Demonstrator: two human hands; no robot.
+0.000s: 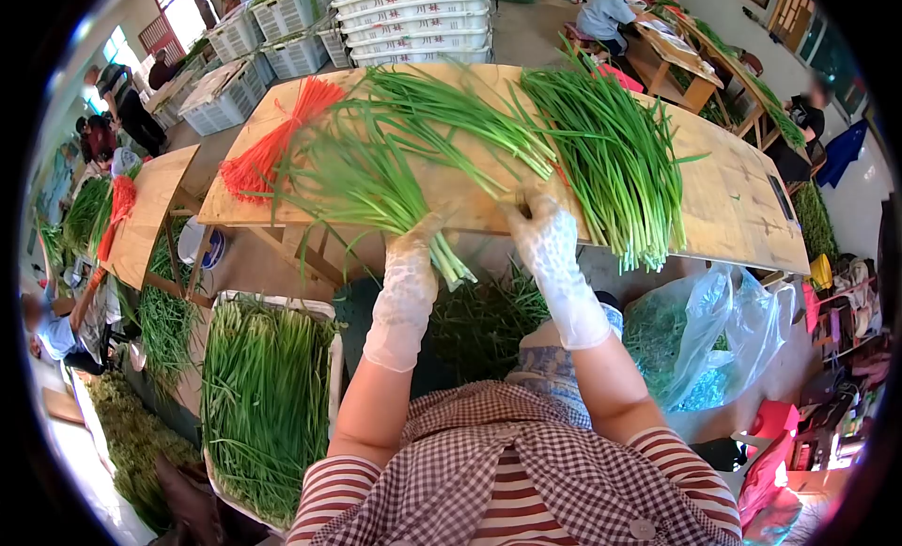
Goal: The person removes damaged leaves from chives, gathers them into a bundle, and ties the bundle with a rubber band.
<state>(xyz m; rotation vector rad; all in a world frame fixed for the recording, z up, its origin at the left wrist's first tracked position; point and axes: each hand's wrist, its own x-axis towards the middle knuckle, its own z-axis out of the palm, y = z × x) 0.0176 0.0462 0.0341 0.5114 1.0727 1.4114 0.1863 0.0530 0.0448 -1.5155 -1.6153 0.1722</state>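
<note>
My left hand (413,249), in a thin whitish glove, is closed round the lower stalks of a bunch of green leafy stems (381,184); the leaves are blurred and fan out to the upper left. My right hand (540,225), gloved too, has its thumb and fingers curled near the table's front edge, close to the pale ends of a loose bunch (470,118). Whether its fingertips pinch anything is too small to tell. A larger pile of green stems (615,161) lies right of it on the wooden table (728,203). Red ties (282,142) lie at the left.
A crate of greens (268,396) stands below the table at the left, and a clear plastic bag (719,330) lies at the right. White crates (418,24) are stacked behind the table. Other people (606,15) sit or stand at further tables.
</note>
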